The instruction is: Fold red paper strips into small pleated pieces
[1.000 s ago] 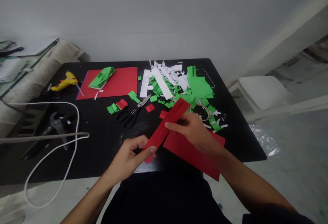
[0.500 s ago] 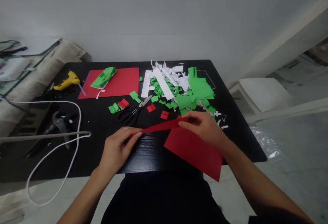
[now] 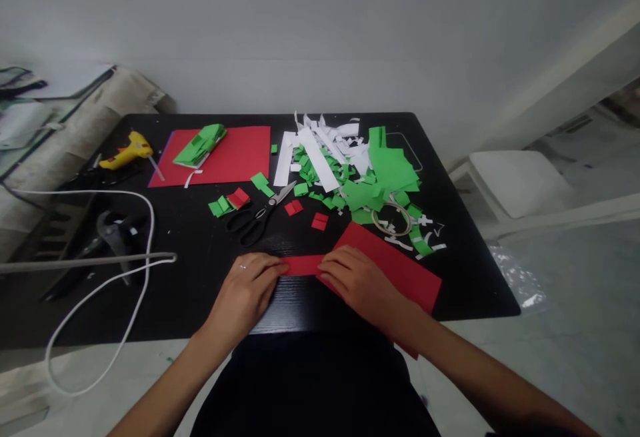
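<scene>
A narrow red paper strip (image 3: 303, 265) lies along the near part of the black table. My left hand (image 3: 245, 290) has its fingers closed over the left end. On the other end, the fingers of my right hand (image 3: 357, 282) are together and press the paper down; their tips partly cover it. Under my right hand and forearm, a larger red paper sheet (image 3: 400, 265) extends past the table's front edge. Black-handled scissors (image 3: 271, 202) rest beyond my left hand with blades slightly apart. Small folded red pieces (image 3: 320, 221) lie just beyond the strip.
Green paper scraps (image 3: 393, 167) and white paper strips (image 3: 317, 160) are heaped at the back right, near a tape roll (image 3: 410, 223). A yellow glue gun (image 3: 127, 151), red sheets (image 3: 245, 150) with folded green paper (image 3: 200, 145), pliers (image 3: 114, 233) and a white cable (image 3: 150, 223) occupy the left.
The strip, held slanted and raised before, now lies level on the table. My right hand has moved left and nearer, closer to my left hand, uncovering the tape roll and more of the red sheet.
</scene>
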Motion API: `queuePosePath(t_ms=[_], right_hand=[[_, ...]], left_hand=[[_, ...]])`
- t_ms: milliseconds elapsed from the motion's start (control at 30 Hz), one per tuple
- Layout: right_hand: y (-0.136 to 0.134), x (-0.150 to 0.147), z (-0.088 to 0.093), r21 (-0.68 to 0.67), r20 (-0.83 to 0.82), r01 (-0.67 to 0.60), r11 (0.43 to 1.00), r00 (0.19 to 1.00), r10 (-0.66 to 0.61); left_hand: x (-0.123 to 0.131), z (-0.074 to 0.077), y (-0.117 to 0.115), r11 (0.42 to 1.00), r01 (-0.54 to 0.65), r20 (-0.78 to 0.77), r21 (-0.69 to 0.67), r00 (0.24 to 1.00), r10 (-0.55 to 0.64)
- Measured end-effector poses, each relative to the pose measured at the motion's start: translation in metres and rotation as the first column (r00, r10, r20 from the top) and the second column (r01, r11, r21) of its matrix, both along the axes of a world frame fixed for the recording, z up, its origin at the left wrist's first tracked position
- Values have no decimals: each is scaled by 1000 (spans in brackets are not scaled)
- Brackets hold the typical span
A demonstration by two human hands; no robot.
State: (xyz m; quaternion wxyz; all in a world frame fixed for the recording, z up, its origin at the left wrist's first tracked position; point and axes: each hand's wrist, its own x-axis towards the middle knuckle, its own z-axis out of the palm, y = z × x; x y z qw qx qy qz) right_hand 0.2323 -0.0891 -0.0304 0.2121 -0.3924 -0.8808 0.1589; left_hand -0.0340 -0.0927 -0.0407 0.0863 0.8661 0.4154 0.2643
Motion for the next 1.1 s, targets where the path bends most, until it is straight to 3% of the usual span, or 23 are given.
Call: queuePosePath(t_ms=[133,300,400,567,867,1100], right_hand=[[2,1,1,-5,10,-12,1000,1000,12],[1,-1,2,-36,50,18,999,999,-17],[-1,0,0,-32,90,56,998,995,-53],[3,17,-1,-1,155,55,998,986,-55],[22,34,19,-289,89,185,939,982,-167],[28,31,22,-361,46,203,910,979,-201]], left_hand=[[10,3,-3,999,-32,-12,-10,999,32],[18,3,0,1000,25,-23,7,999,-24],[17,2,4,999,52,-52,-12,997,-53],[11,2,11,996,0,-102,-94,995,-9],[-11,7,23,960,-45,-63,-278,998,28],[-24,12,27,954,-67,-106,-292,994,37]])
